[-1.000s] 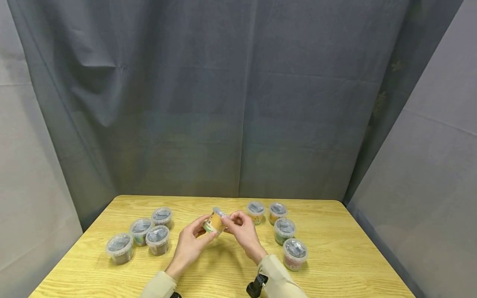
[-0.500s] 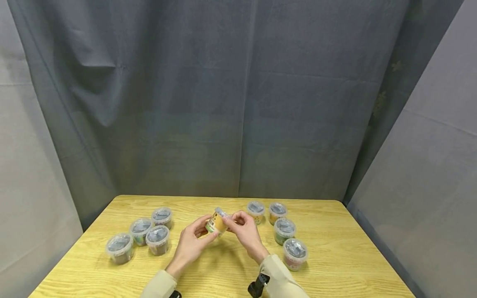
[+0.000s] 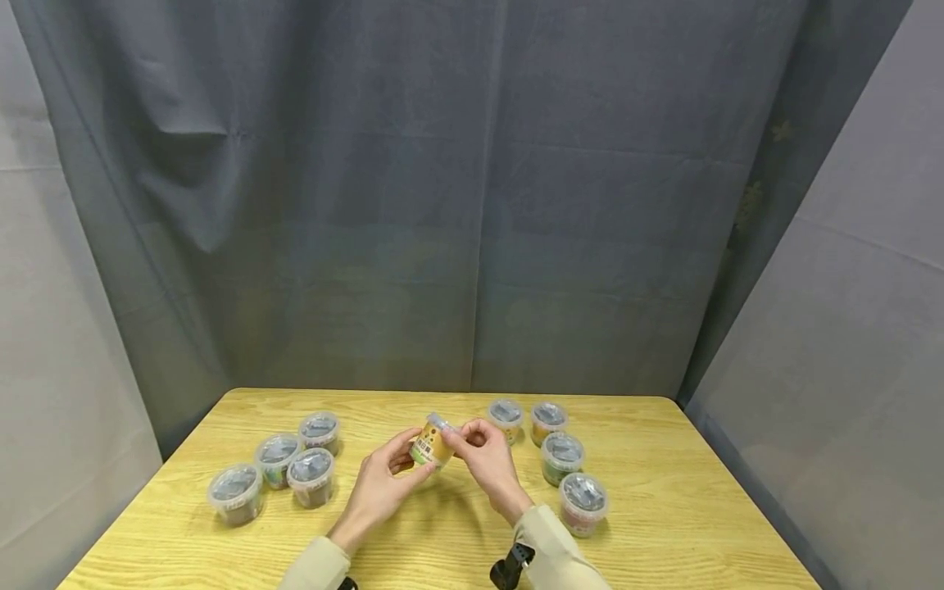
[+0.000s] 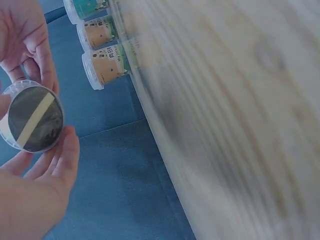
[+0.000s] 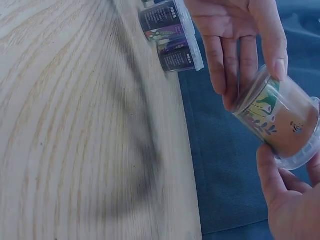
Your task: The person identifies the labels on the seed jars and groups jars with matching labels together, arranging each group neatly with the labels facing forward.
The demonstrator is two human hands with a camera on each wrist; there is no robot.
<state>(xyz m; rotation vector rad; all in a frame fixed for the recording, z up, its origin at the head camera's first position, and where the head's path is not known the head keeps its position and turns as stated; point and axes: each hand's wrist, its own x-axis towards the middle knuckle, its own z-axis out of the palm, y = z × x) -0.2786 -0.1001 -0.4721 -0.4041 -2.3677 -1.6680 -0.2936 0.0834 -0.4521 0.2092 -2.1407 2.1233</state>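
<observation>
Both hands hold a small clear plastic tub with a yellow-orange label above the middle of the table, tilted on its side. In the head view my left hand grips its lower, green-edged end between thumb and fingers. My right hand pinches it near the lid end from the other side. The right wrist view shows the tub's side with a bee and leaves printed on it, and fingers at both ends. A dark round end with a pale diagonal strip faces the left wrist camera.
Several lidded tubs stand at the left of the wooden table, among them a brown one. More stand to the right, including a pinkish one near the right forearm and a yellow one. A grey curtain hangs behind.
The held tub has turned in the fingers, bringing dark print on its label round to the front, and has shifted slightly right. Both hands stay almost in place; the standing tubs have not moved.
</observation>
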